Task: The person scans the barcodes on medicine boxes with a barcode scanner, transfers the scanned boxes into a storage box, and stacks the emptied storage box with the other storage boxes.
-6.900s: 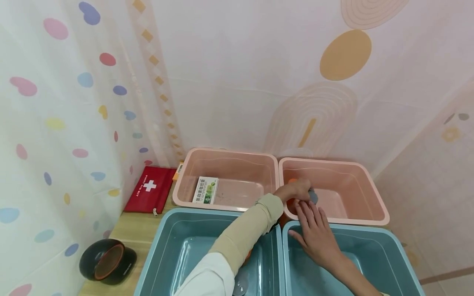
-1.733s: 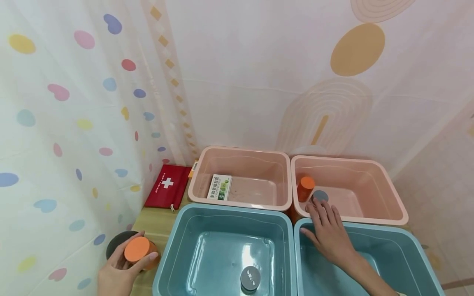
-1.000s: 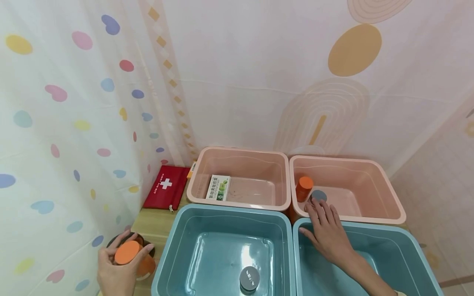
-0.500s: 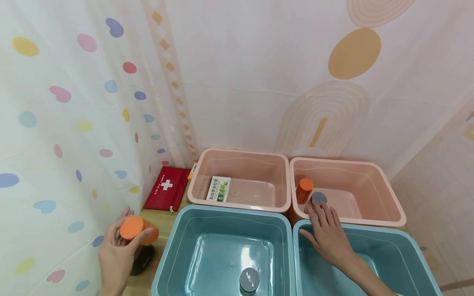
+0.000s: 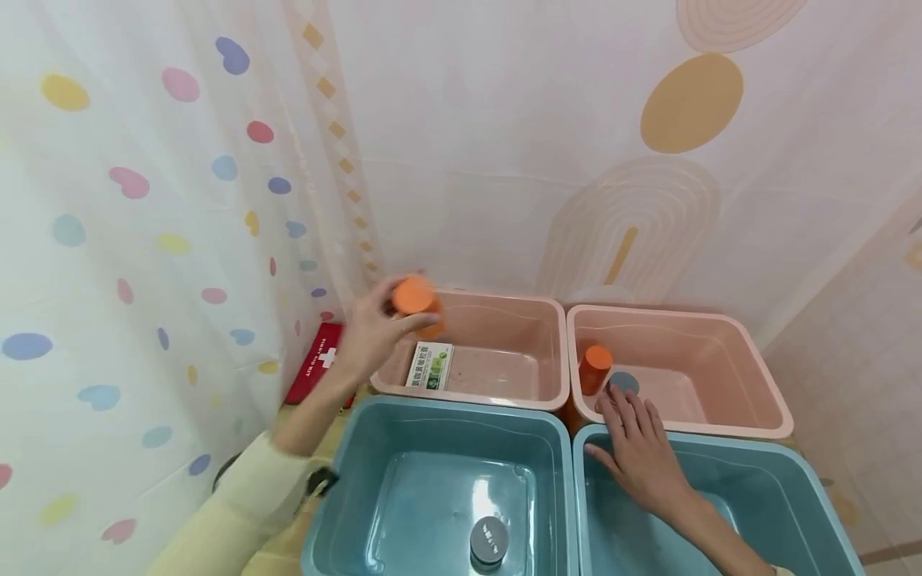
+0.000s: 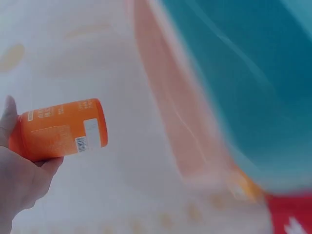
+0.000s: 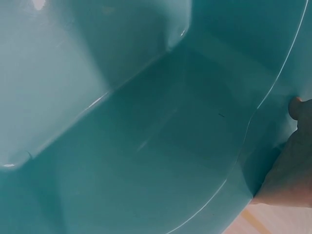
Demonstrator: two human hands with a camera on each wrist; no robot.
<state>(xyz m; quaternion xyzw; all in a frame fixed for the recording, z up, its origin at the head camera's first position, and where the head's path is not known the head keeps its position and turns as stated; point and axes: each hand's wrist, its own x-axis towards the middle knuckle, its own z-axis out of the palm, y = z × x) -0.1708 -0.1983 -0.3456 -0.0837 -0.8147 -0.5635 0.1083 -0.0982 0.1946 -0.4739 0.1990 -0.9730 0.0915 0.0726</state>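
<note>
My left hand [image 5: 374, 332] grips an orange bottle [image 5: 416, 298] with a flat orange lid, over the left end of the left pink tub [image 5: 497, 400]. In the left wrist view, the bottle [image 6: 63, 129] lies sideways across the picture and shows white print and a barcode label. Below it in that tub is a white-and-green medicine box [image 5: 430, 366]. My right hand [image 5: 648, 460], fingers extended, rests over the adjoining rims of the right pink tub [image 5: 720, 424] and the right blue tub [image 5: 785, 456]. Near its fingertips are another orange bottle [image 5: 595, 370] and a grey round lid [image 5: 623, 382].
The left blue tub [image 5: 446, 406] holds a grey-lidded container [image 5: 490, 540]. A red first aid pouch [image 5: 310, 368] lies left of the pink tub, partly behind my arm. A dark bowl's edge [image 5: 223, 470] shows beside my sleeve. A patterned curtain [image 5: 461, 160] hangs behind.
My left hand, earlier reaching into the right pink tub, later held an orange bottle by the dark bowl. It has since carried that bottle up and right over the left pink tub. The right hand stays put.
</note>
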